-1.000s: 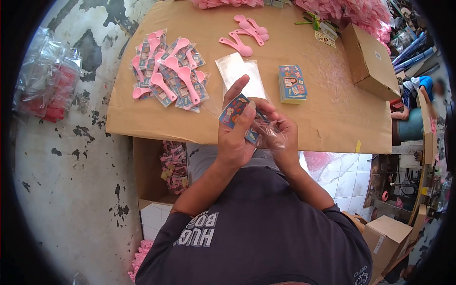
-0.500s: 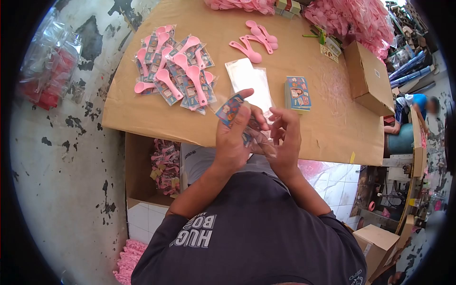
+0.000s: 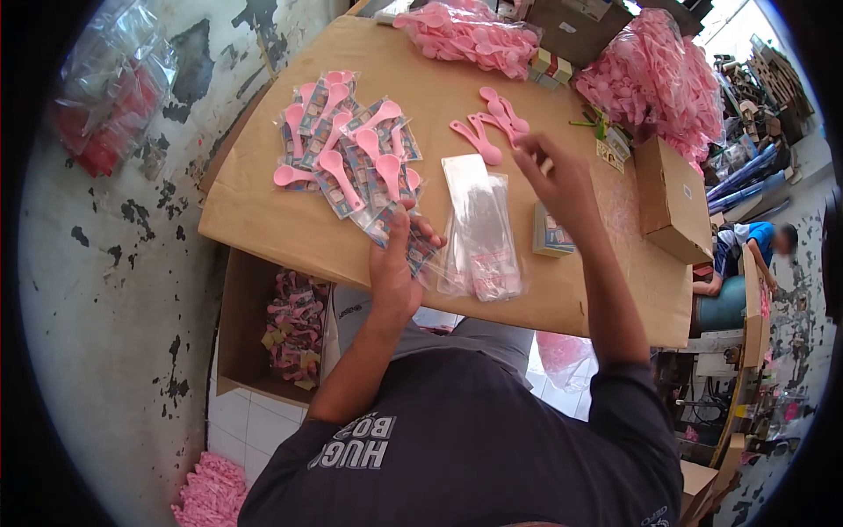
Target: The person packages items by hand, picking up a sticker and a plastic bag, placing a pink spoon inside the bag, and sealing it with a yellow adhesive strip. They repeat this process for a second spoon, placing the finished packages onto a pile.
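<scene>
My left hand (image 3: 397,268) is closed on a clear plastic bag with a printed card (image 3: 420,253) inside, held low over the table's near edge. My right hand (image 3: 558,183) is stretched over the table, its fingers bent and their tips pinched at a pink spoon (image 3: 518,140) in a small loose group. The fingers partly hide that spoon. To the left lies a heap of bagged pink spoons with printed cards (image 3: 338,145). Flat clear plastic bags (image 3: 479,220) lie between my hands. Below my right wrist stands a stack of printed cards (image 3: 551,235).
Large bags of pink spoons (image 3: 654,79) sit at the back. A cardboard box (image 3: 672,198) stands at the table's right edge. An open carton (image 3: 241,307) with packed spoons is below the left edge. Another person (image 3: 746,250) is at the far right.
My right hand has left the plastic bag and reached forward to the loose spoons. My left hand has kept the bag with the card and moved slightly left. The view has shifted.
</scene>
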